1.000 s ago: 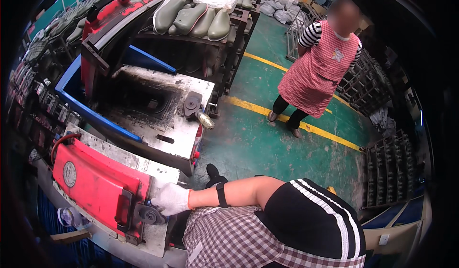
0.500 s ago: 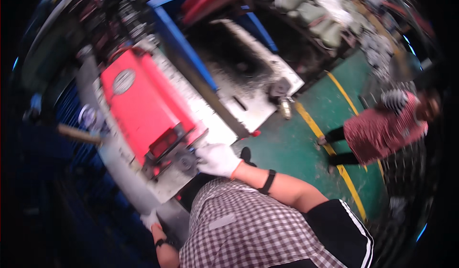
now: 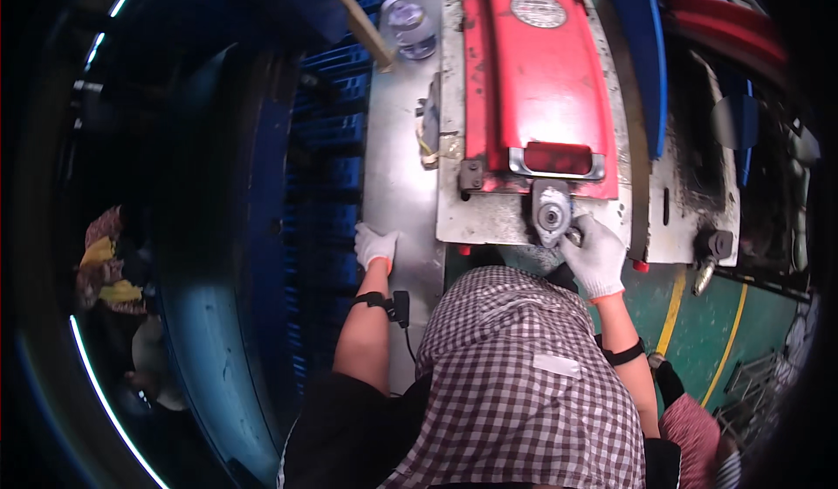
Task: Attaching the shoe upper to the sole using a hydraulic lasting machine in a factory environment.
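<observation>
A red machine cover [image 3: 537,79] lies on a grey metal base plate [image 3: 489,218] in front of me. At its near edge sits a round grey metal knob [image 3: 552,212]. My right hand [image 3: 597,255], in a white glove, is closed around the knob's right side. My left hand [image 3: 375,246], also gloved, rests flat with fingers apart on the grey metal bench [image 3: 397,166] left of the plate and holds nothing. A checked apron covers my chest below both hands.
A clear plastic jar [image 3: 410,22] and a wooden handle [image 3: 365,27] lie at the bench's far end. Blue crates [image 3: 323,140] stand to the left. A blue frame bar [image 3: 650,53] runs right of the cover. Green floor with a yellow line [image 3: 672,314] lies right, with another person [image 3: 694,428] at the lower right.
The view has swung round, so the red cover now lies straight ahead. My right hand has stayed on the knob. My left hand has come into view on the bench.
</observation>
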A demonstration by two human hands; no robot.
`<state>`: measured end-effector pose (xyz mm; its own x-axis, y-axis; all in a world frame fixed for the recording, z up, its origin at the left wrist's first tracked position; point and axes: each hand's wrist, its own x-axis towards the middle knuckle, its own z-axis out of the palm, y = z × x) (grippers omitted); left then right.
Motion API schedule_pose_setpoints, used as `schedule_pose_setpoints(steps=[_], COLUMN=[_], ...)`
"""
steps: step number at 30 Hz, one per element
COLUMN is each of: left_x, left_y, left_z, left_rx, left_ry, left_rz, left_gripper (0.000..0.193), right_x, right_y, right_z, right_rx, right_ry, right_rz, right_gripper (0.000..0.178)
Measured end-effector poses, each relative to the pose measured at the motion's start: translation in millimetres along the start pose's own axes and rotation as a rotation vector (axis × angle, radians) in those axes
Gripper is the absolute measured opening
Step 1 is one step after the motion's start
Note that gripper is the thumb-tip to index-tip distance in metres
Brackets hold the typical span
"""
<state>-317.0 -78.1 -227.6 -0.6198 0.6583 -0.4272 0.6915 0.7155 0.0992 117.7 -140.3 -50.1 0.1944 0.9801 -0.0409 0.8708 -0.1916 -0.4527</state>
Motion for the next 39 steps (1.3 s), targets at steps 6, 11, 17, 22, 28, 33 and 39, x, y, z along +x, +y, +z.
schedule_pose_setpoints(steps=[6,11,17,22,28,33,39], left_x=[-6.8,-17.2,-27.3,-28.6,-27.3,-29.7,-31.0], left_y=[1.7,1.6,-16.3,-21.4,-16.7,-19.0,-21.5], left_z=[-3.8,-4.9,-14.0,-16.4,-16.7,-16.7,-8.5], left_rx=[-0.001,-0.031,0.016,0.022,0.05,0.013,-0.013], left_ry=[0.024,0.019,-0.106,-0.162,-0.171,-0.153,-0.142], left_rz=[-0.003,0.002,0.037,0.02,-0.003,0.011,-0.015], left_gripper=[0.123,0.127,0.132,0.133,0.135,0.133,0.134], right_x=[-1.3,-3.2,-2.3,-3.6,-4.2,-3.1,-4.3], right_y=[2.9,3.5,4.9,4.3,4.1,9.0,10.3], right_z=[2.5,4.2,6.9,8.7,10.2,10.4,12.4], right_rx=[0.061,0.084,0.082,0.139,0.181,0.121,0.128], right_ry=[-0.017,-0.007,-0.025,-0.033,-0.051,-0.089,-0.065], right_rz=[0.025,-0.028,0.025,0.041,0.083,0.091,0.075], right_gripper=[0.022,0.022,0.025,0.023,0.022,0.024,0.023])
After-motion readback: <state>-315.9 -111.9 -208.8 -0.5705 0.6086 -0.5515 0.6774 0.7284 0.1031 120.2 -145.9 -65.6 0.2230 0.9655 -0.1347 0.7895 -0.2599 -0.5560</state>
